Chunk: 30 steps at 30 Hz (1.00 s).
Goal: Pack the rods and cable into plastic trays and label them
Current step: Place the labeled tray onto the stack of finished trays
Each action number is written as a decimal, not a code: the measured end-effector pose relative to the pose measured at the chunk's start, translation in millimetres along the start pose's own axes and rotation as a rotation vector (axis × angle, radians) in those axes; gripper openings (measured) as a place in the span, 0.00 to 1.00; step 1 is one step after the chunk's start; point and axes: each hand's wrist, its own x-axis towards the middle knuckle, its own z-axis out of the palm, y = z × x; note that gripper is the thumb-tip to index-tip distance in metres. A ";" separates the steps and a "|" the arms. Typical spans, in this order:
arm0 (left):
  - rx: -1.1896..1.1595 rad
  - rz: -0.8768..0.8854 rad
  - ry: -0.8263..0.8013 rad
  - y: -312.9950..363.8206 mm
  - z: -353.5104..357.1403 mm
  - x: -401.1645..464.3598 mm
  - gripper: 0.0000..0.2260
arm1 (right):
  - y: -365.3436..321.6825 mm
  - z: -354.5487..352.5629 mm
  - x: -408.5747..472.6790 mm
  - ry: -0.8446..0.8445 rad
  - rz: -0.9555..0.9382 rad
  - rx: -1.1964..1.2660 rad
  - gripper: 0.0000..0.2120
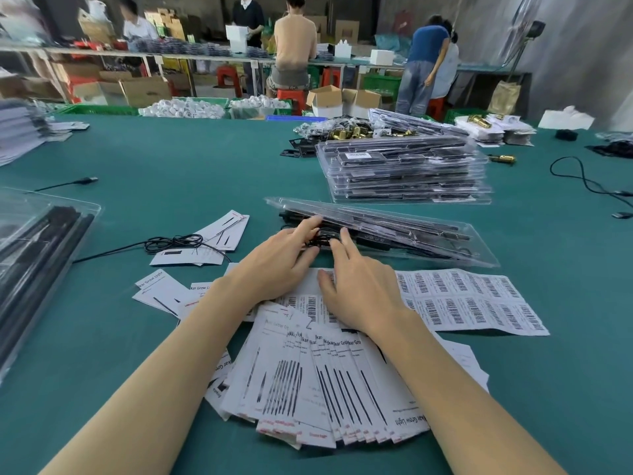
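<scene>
Both hands work at the near edge of a clear plastic clamshell tray [383, 231] lying slantwise on the green table [171, 159], its black rods [394, 223] already seated lengthwise inside. The left hand [284, 255] and right hand [359, 286] meet over a small coil of black cable [317, 238] at the tray's near edge; the fingers [310, 223] look extended and pressing down on the coil rather than curled round it (the contact itself is partly hidden, so whether any fingertip pinches the wire I cannot tell).

The step in hand seems to be tucking the cable into its pocket. To do it well, keep the coil tight and flat, push it fully below the rim, and check that no loop strays over an edge where the lid would trap it.

The sheet of barcode labels [472, 303] lies just beside the right wrist, ready for afterwards, with a fan of printed insert cards [325, 389] nearer the body. A stack of finished trays [404, 173] sits behind, and a spare cable [174, 242] rests to the left on loose cards.
</scene>
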 end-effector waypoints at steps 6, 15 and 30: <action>0.068 0.059 0.036 3.0 -2.3 1.7 0.19 | 0.2 1.0 -2.0 0.044 0.024 0.061 0.29; 0.109 0.063 0.026 0.7 -2.1 1.1 0.18 | 2.3 6.7 -2.5 0.010 -0.022 0.035 0.31; 0.181 -0.092 0.177 -5.6 -6.4 6.1 0.09 | 4.3 2.1 9.4 -0.099 -0.009 0.013 0.30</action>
